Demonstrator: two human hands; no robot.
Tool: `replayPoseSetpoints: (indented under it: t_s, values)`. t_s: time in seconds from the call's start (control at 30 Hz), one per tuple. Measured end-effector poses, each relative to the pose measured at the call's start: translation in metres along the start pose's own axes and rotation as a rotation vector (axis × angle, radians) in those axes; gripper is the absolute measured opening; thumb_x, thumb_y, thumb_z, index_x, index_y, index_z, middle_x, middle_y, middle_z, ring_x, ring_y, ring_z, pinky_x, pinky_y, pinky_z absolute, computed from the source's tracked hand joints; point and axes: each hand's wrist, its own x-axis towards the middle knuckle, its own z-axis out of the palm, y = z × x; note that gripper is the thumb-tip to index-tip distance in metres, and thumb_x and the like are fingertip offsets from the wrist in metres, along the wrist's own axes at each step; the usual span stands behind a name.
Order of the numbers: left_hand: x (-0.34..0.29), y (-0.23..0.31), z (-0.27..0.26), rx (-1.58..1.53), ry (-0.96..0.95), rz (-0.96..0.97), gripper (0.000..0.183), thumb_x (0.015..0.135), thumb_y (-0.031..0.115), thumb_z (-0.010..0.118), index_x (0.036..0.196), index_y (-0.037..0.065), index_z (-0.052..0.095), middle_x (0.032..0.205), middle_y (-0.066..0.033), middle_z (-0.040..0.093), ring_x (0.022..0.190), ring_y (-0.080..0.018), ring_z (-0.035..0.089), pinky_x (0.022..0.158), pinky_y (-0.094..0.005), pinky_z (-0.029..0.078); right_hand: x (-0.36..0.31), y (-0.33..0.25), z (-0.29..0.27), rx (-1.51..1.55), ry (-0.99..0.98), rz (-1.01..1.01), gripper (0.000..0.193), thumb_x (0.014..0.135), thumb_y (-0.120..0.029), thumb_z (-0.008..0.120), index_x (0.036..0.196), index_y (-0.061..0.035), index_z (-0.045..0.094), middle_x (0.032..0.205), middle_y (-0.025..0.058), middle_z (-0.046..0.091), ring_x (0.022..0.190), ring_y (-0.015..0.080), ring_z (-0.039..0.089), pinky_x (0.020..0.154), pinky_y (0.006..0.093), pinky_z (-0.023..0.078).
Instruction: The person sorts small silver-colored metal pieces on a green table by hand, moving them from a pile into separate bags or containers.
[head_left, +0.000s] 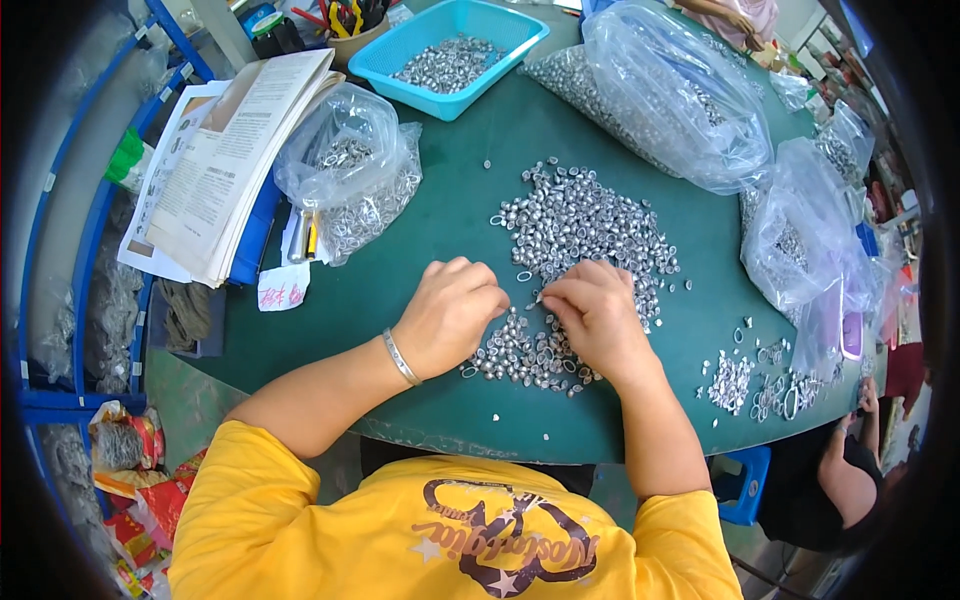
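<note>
A heap of small silvery oval metal pieces (590,220) lies in the middle of the green table. Closer to me sits a smaller pile of the same pieces (530,355). My left hand (450,315), with a bracelet on its wrist, is at the left edge of the near pile. Its fingers are curled together and hide what they may hold. Between the two piles is my right hand (598,318), thumb and forefinger pinched on a tiny pale piece (540,297). An oval ring (524,276) lies loose between my hands.
A blue plastic basket (400,88) of metal pieces stands at the back. Clear bags (345,170) of pieces sit left, more (670,90) at the back right. Papers (225,170) lean at left. Small pieces (730,382) are scattered right. Other people (840,480) sit at the table.
</note>
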Motion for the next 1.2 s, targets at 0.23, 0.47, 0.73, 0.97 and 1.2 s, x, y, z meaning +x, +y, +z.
replayPoseSetpoints:
  t_s: [0.23, 0.47, 0.73, 0.97, 1.2]
  values:
    - [0.002, -0.009, -0.016, -1.451, 0.116, -0.729, 0.002, 0.083, 0.001, 0.057, 0.083, 0.000, 0.056, 0.085, -0.0109, 0.061, 0.068, -0.0129, 0.059, 0.053, -0.0218, 0.048, -0.001, 0.002, -0.007, 0.029, -0.033, -0.012, 0.011, 0.070, -0.003, 0.066, 0.078, -0.0108, 0.064, 0.075, 0.0016, 0.055, 0.077, 0.0217, 0.053, 0.073, 0.0340, 0.036]
    - [0.002, -0.024, -0.017, -1.842, 0.076, -0.805, 0.009, 0.080, 0.005, 0.049, 0.087, 0.002, 0.054, 0.078, -0.0071, 0.054, 0.060, -0.0099, 0.050, 0.046, -0.0202, 0.041, 0.002, 0.001, 0.011, 0.011, -0.048, -0.088, 0.010, 0.069, -0.004, 0.066, 0.079, -0.0077, 0.063, 0.076, 0.0037, 0.055, 0.076, 0.0225, 0.052, 0.069, 0.0349, 0.040]
    - [0.004, 0.009, -0.009, -0.357, -0.112, -0.233, 0.007, 0.072, 0.005, 0.068, 0.079, 0.007, 0.066, 0.065, -0.0038, 0.047, 0.057, -0.0153, 0.049, 0.053, -0.0269, 0.040, 0.001, 0.010, -0.021, 0.799, -0.184, 0.606, 0.009, 0.080, -0.009, 0.056, 0.083, -0.0028, 0.062, 0.066, 0.0041, 0.058, 0.056, 0.0114, 0.053, 0.048, 0.0260, 0.042]
    - [0.008, 0.015, -0.001, -0.120, -0.165, -0.098, 0.008, 0.071, 0.004, 0.066, 0.079, 0.006, 0.066, 0.071, -0.0084, 0.051, 0.065, -0.0260, 0.055, 0.057, -0.0339, 0.045, -0.008, -0.005, -0.008, 0.001, -0.217, 0.260, 0.009, 0.075, -0.014, 0.063, 0.080, -0.0062, 0.065, 0.080, 0.0110, 0.063, 0.073, 0.0313, 0.060, 0.067, 0.0394, 0.049]
    - [0.004, 0.015, 0.002, -0.135, -0.110, -0.087, 0.011, 0.072, 0.000, 0.064, 0.081, 0.006, 0.064, 0.072, -0.0089, 0.051, 0.067, -0.0277, 0.056, 0.057, -0.0347, 0.046, -0.002, 0.003, -0.011, 0.355, -0.078, 0.352, 0.011, 0.081, -0.012, 0.058, 0.080, -0.0019, 0.061, 0.077, 0.0118, 0.061, 0.066, 0.0243, 0.059, 0.060, 0.0328, 0.047]
